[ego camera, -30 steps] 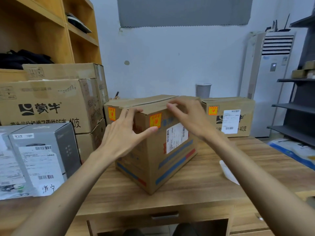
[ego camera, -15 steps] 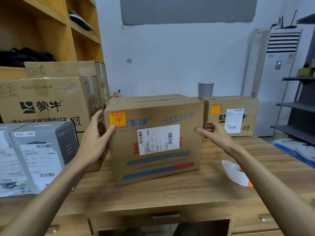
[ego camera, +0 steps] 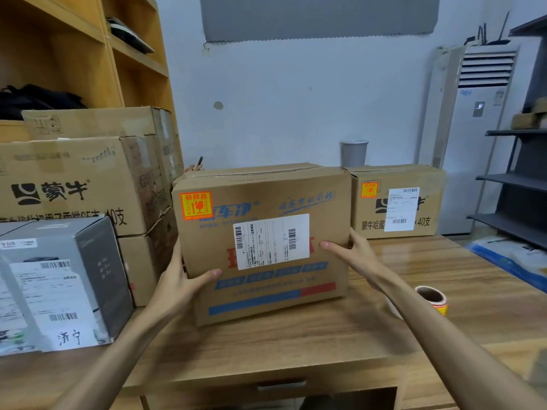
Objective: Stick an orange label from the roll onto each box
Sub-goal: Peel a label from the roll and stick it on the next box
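- Now the front box (ego camera: 266, 291) sits on the worktop (ego camera: 296, 344) with its broad face toward the person, and an orange label (ego camera: 196, 205) is already stuck at that face's upper left corner.
- The left hand (ego camera: 183, 279) clasps the box's left edge, with the thumb laid across the front and the fingers wrapped round the side, out of sight.
- The right hand (ego camera: 355, 253) clasps the box's right edge the same way, its thumb on the front beside the white shipping slip (ego camera: 270, 241).
- The label roll (ego camera: 432, 298) lies on the worktop to the right of the box, and neither hand touches it.
- Behind the box on its right, a second carton (ego camera: 396, 208) also wears an orange sticker (ego camera: 369, 189). The grey box (ego camera: 59, 276) to its left shows none that I can see.
- The step in hand, I'd judge, is shifting this finished box. The next move calls for letting go, picking up the roll, peeling a label and choosing an unlabelled box.
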The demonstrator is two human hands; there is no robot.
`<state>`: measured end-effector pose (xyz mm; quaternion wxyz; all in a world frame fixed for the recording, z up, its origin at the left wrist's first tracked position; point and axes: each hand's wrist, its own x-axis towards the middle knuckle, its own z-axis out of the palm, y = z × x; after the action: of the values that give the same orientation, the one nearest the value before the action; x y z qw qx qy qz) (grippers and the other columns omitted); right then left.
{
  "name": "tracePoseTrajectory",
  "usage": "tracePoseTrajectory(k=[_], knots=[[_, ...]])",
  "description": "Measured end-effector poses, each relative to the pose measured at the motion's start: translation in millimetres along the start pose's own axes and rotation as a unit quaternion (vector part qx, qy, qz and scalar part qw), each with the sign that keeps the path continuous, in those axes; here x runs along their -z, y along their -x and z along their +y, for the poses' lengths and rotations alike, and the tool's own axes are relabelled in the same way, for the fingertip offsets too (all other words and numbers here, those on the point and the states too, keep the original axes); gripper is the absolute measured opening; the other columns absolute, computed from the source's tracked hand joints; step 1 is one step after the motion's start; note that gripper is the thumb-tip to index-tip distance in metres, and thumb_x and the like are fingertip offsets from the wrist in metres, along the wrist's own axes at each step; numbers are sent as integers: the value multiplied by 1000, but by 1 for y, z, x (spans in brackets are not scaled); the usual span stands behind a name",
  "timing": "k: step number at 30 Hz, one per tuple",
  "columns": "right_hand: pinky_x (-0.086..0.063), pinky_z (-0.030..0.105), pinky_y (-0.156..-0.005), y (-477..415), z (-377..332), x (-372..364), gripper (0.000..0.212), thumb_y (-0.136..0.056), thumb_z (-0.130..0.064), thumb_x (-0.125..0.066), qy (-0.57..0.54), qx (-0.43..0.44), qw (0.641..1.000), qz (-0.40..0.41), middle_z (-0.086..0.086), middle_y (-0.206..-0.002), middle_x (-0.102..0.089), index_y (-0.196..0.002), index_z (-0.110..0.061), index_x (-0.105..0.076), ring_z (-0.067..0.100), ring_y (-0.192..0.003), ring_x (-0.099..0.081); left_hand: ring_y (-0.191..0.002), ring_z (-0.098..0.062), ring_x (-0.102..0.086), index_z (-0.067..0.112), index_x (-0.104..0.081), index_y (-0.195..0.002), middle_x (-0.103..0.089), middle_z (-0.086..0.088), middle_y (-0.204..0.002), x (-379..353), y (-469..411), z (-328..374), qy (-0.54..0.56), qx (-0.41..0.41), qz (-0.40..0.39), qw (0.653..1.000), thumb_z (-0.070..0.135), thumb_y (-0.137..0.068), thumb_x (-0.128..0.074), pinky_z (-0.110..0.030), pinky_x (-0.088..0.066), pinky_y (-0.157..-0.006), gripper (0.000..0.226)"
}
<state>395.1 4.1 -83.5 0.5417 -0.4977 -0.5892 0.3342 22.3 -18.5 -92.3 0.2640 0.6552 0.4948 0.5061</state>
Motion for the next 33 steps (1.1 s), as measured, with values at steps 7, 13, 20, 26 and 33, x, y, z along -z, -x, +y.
tracePoseTrajectory(k=[7,13,20,26,33], knots=[[-55,14,-68,-2,-24,50,46,-84,-25,-78,12,15,999,50,-5,-113,-70,-124,-17,-58,-1,-90,-69,-114,4,-63,49,-36,-143,-66,30,-122,-28,-19,40,32,-50,-22,998,38,-74,-90,-38,-50,-103,89],[-51,7,-64,-21,-73,119,53,-86,-28,-76,30,64,989,129,-7,-111,-66,-131,-14,-52,-1,-95,-63,-121,-7,-61,49,-34,-146,-64,31,-122,-65,-65,108,40,-107,-22,993,55,-66,-87,-52,-50,-104,97],[-43,12,-71,-62,-117,197,55,-86,-32,-76,70,108,969,211,-1,-118,-59,-131,-13,-50,6,-97,-59,-109,-5,-66,41,-26,-154,-63,19,-127,-125,-142,177,80,-150,-51,984,31,-78,-88,-44,-59,-94,98],[-46,9,-66,-117,-132,252,59,-87,-30,-75,77,116,960,241,1,-121,-59,-135,-7,-49,3,-94,-58,-106,-12,-68,47,-25,-152,-65,17,-122,-174,-213,217,74,-174,-49,981,43,-74,-88,-49,-60,-90,100],[-47,19,-76,-184,-122,302,56,-87,-27,-75,61,107,963,240,4,-124,-61,-133,-10,-49,13,-105,-60,-108,-11,-64,44,-22,-154,-61,22,-123,-234,-280,234,61,-190,-51,979,39,-82,-83,-52,-58,-91,95]])
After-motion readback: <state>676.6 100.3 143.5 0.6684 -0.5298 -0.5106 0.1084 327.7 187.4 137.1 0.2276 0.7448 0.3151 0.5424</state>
